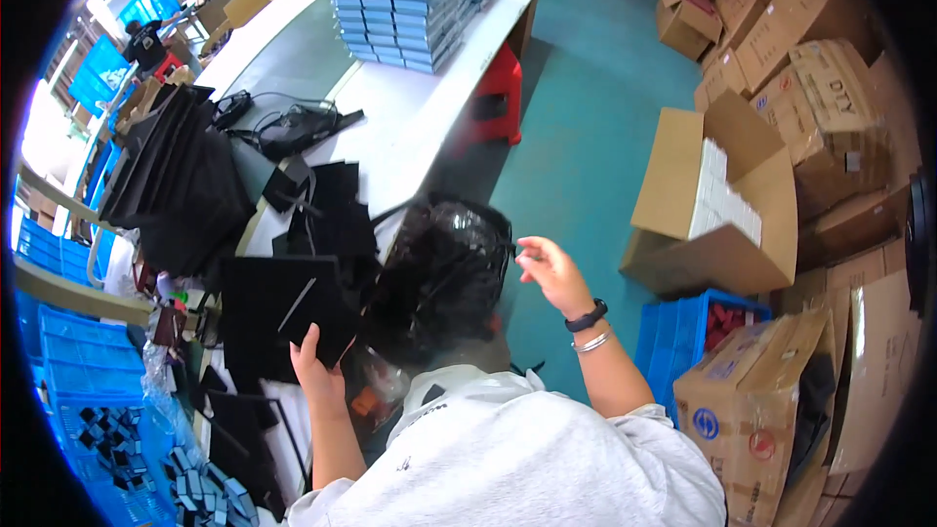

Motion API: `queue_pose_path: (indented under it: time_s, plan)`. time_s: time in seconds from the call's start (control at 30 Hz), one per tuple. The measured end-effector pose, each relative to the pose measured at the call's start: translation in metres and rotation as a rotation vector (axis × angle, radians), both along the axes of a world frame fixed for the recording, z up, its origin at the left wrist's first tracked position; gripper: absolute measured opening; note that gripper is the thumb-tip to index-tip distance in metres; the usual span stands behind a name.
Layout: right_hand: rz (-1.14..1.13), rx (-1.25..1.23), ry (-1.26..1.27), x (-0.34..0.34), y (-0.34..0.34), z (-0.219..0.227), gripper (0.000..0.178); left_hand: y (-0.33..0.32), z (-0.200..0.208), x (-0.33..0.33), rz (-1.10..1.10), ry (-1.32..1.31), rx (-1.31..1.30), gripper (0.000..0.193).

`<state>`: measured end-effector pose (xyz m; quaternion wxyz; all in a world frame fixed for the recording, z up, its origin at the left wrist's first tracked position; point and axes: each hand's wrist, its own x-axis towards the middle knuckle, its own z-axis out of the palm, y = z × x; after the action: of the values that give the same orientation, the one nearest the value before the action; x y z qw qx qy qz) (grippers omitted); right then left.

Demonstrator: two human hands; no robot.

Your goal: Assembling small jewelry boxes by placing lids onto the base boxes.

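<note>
My left hand [317, 371] grips the near right edge of a flat black panel [259, 298], thumb on top. A thin pale line runs slantwise across the panel. My right hand [551, 273], with a black wristband and bangle above it, is raised off to the right. Its fingers are loosely bent and apart, with nothing clear between them. Close to these fingertips is a dark, partly shiny mass [439, 263] in front of my pale shirt; I cannot tell what it is. More black pieces [332, 200] lie on the white table [390, 117] beyond the panel.
A tall stack of light-blue boxes [390, 5] stands on the table. At left are piled black sheets [176, 176] and blue crates [93, 361] with small blocks. An open carton [673, 176], a blue crate [664, 342] and stacked cartons line the right. A red stool [503, 98] stands beside the table.
</note>
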<state>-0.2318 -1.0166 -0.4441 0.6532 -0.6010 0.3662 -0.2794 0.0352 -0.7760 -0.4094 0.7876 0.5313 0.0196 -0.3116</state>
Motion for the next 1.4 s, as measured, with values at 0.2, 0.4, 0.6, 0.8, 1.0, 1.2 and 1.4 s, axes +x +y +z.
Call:
queue_pose_path:
  time_s: [0.2, 0.4, 0.6, 0.8, 1.0, 1.2, 1.4]
  plan:
    - [-0.078, 0.414, -0.165, 0.067, -0.183, -0.007, 0.04, -0.095, -0.017, 0.032, 0.253, 0.064, -0.094, 0.038]
    - [-0.198, 0.737, -0.595, 0.148, -0.334, -0.035, 0.049, -0.136, -0.021, 0.039, 0.483, 0.025, -0.017, 0.04]
    - [-0.178, 0.881, -0.51, 0.27, -0.474, -0.127, 0.059, -0.167, -0.023, -0.003, 0.9, -0.032, 0.178, 0.036]
    - [0.014, 0.99, -0.35, 0.375, -0.555, -0.198, 0.036, -0.277, -0.025, -0.078, 1.3, 0.027, 0.293, 0.037]
    - [-0.003, 0.764, -0.185, 0.377, -0.565, -0.168, 0.03, -0.377, 0.002, -0.11, 1.306, 0.021, 0.358, 0.031]
    - [0.114, 0.787, -0.169, 0.382, -0.596, -0.162, 0.028, -0.414, 0.007, -0.118, 1.359, -0.036, 0.314, 0.033]
    - [0.089, 0.638, -0.159, 0.4, -0.597, -0.147, 0.015, -0.412, -0.006, -0.132, 1.389, -0.052, 0.24, 0.028]
